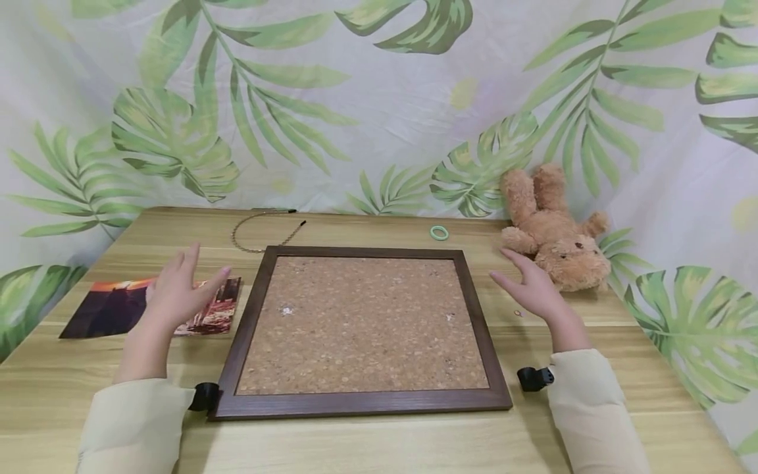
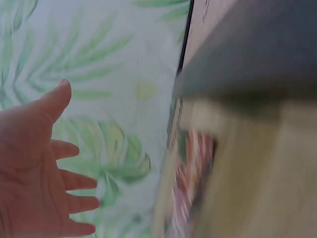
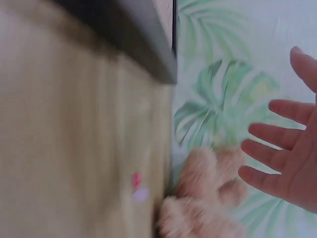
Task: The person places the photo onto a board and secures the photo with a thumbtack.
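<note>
Between my hands a cork board (image 1: 367, 322) in a dark brown frame (image 1: 361, 402) lies flat on the table. To its left, my left hand (image 1: 173, 289) is raised above two photos, its fingers spread and holding nothing. One photo (image 1: 106, 313) shows a dark shape against an orange sky; the other, a reddish photo (image 1: 224, 309), is partly hidden by the hand. On the board's right side, my right hand (image 1: 533, 289) hovers with fingers extended and an empty palm. Both wrist views show the hands, left (image 2: 29, 168) and right (image 3: 287, 148), with fingers apart.
A brown teddy bear (image 1: 571, 253) lies at the back right, beyond my right hand. Behind the frame are a thin chain with black ends (image 1: 235, 235) and a mint-green ring (image 1: 439, 233). One tiny pinkish item (image 1: 518, 313) sits near the right hand. A leaf-print cloth (image 1: 391, 118) hangs behind.
</note>
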A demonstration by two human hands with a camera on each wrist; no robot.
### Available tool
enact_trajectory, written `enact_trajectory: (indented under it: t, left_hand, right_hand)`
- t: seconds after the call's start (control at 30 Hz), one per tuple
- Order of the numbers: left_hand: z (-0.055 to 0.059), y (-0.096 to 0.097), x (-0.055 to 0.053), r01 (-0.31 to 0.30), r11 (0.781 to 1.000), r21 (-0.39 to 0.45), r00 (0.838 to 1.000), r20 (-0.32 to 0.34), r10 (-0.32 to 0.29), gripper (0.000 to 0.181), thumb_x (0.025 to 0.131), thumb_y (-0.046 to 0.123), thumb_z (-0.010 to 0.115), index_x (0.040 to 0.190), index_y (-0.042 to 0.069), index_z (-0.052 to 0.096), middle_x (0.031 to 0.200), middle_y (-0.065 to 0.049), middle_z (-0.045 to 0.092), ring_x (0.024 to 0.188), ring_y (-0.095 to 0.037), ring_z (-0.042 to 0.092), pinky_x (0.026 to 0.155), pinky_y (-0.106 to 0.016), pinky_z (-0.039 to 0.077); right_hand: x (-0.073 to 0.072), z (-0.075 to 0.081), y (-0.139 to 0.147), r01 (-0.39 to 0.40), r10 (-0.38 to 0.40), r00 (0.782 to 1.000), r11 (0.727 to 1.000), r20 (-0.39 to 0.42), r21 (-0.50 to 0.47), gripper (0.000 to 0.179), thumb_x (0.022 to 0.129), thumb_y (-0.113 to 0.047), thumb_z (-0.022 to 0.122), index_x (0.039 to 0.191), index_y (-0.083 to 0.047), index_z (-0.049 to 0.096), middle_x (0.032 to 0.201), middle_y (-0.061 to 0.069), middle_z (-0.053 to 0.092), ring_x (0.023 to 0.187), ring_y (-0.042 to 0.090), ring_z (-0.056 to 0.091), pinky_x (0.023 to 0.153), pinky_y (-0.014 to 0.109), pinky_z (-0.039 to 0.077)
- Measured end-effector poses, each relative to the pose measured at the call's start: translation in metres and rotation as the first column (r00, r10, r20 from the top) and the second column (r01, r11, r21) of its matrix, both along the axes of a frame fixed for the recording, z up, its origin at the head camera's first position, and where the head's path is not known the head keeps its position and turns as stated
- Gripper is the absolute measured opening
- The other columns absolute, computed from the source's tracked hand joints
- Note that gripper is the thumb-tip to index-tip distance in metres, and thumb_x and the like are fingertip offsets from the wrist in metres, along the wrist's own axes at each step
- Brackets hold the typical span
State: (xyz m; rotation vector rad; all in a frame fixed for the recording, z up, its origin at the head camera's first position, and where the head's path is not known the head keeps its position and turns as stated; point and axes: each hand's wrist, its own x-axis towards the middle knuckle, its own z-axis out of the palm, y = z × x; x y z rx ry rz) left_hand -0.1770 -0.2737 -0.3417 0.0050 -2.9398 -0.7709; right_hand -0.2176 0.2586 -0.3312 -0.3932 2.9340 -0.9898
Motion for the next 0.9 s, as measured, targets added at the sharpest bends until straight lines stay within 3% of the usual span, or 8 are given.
enact_trajectory:
  t: [0.2, 0.4, 0.57, 0.73, 0.9]
  left_hand:
    - [-0.018, -0.029, 0.011, -0.054, 0.988, 0.146, 0.996, 0.072, 0.044, 0.081, 0.088, 0.049, 0.036, 0.136, -0.002, -0.005, 0.131, -0.037, 0.010, 0.113, -0.055, 0.014, 0.082, -0.064, 0.018]
    - [-0.032, -0.041, 0.012, -0.133, 0.981, 0.140, 0.989, 0.083, 0.122, 0.082, 0.086, 0.049, 0.040, 0.136, -0.005, 0.003, 0.122, -0.040, 0.024, 0.104, -0.056, 0.028, 0.077, -0.062, 0.027]
    - [-0.040, -0.045, 0.009, -0.167, 0.973, 0.161, 0.982, 0.117, 0.149, 0.086, 0.081, 0.046, 0.051, 0.136, -0.005, 0.009, 0.123, -0.039, 0.027, 0.106, -0.055, 0.026, 0.080, -0.061, 0.025]
    - [-0.050, -0.044, 0.004, -0.159, 0.981, 0.111, 0.986, 0.077, 0.151, 0.074, 0.076, 0.026, 0.063, 0.129, -0.010, 0.026, 0.115, -0.039, 0.034, 0.100, -0.053, 0.031, 0.078, -0.059, 0.028]
    - [-0.053, -0.041, 0.002, -0.158, 0.984, 0.082, 0.987, 0.026, 0.156, 0.056, 0.071, 0.013, 0.064, 0.117, -0.011, 0.042, 0.108, -0.039, 0.035, 0.098, -0.052, 0.030, 0.078, -0.057, 0.026]
  right_hand:
    - [0.004, -0.022, 0.026, 0.072, -0.065, 0.996, 0.988, 0.060, -0.135, 0.067, 0.085, -0.044, 0.048, 0.133, -0.001, 0.030, 0.127, 0.024, 0.035, 0.114, 0.039, 0.032, 0.087, 0.052, 0.029]
    - [0.007, -0.039, 0.043, 0.123, -0.117, 0.992, 0.975, 0.047, -0.184, 0.049, 0.087, -0.025, 0.053, 0.121, 0.009, 0.043, 0.109, 0.025, 0.050, 0.094, 0.031, 0.048, 0.075, 0.036, 0.042]
    - [0.011, -0.047, 0.052, 0.138, -0.131, 0.990, 0.978, 0.052, -0.157, 0.035, 0.084, -0.009, 0.055, 0.111, 0.014, 0.050, 0.094, 0.022, 0.055, 0.078, 0.020, 0.050, 0.060, 0.024, 0.043]
    - [0.011, -0.059, 0.060, 0.154, -0.143, 0.986, 0.976, 0.082, -0.155, 0.032, 0.082, -0.010, 0.059, 0.104, 0.013, 0.055, 0.091, 0.020, 0.059, 0.073, 0.013, 0.050, 0.057, 0.022, 0.041]
    - [0.009, -0.068, 0.060, 0.174, -0.165, 0.984, 0.969, 0.062, -0.174, 0.028, 0.080, -0.013, 0.062, 0.097, 0.010, 0.060, 0.087, 0.016, 0.060, 0.066, 0.010, 0.049, 0.054, 0.022, 0.040]
